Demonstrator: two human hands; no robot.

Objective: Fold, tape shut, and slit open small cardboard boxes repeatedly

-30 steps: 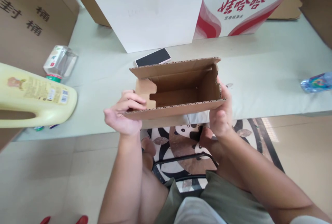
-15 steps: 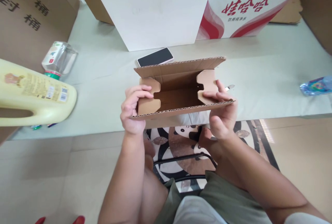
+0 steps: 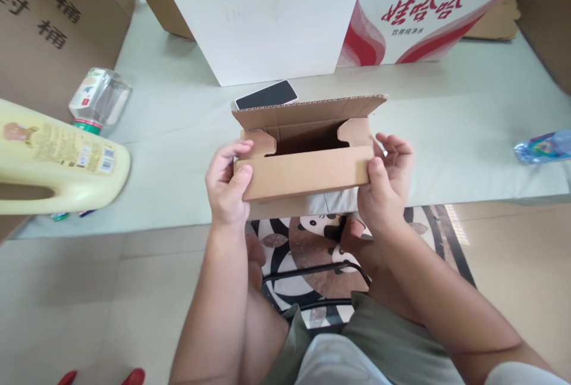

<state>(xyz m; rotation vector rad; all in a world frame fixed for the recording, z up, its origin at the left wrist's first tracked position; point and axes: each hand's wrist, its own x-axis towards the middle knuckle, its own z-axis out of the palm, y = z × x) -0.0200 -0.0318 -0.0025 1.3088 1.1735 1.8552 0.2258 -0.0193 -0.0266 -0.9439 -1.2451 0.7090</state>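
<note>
A small brown cardboard box (image 3: 281, 126) is held over the near edge of the table, its top partly open. The near long flap (image 3: 307, 174) is folded inward over the front part of the opening. The far long flap (image 3: 330, 106) still stands up, and both short end flaps are folded in. My left hand (image 3: 227, 185) grips the left end, thumb on the near flap and fingers at the left end flap. At the right end, my right hand (image 3: 386, 185) presses its thumb on the flap's corner, fingers behind the side. The box's inside is dark.
A phone (image 3: 266, 95) lies just behind the box. White cartons (image 3: 267, 16) stand at the back. On the left are a yellow jug (image 3: 89, 165) and a clear bottle (image 3: 104, 99); a blue-labelled bottle (image 3: 544, 148) lies at the right. The table edge (image 3: 468, 200) runs beneath my hands.
The near long flap has been folded from pointing toward me to lying inward over the opening. Both thumbs have come up onto it, and my fingers have shifted off the end flaps' middles.
</note>
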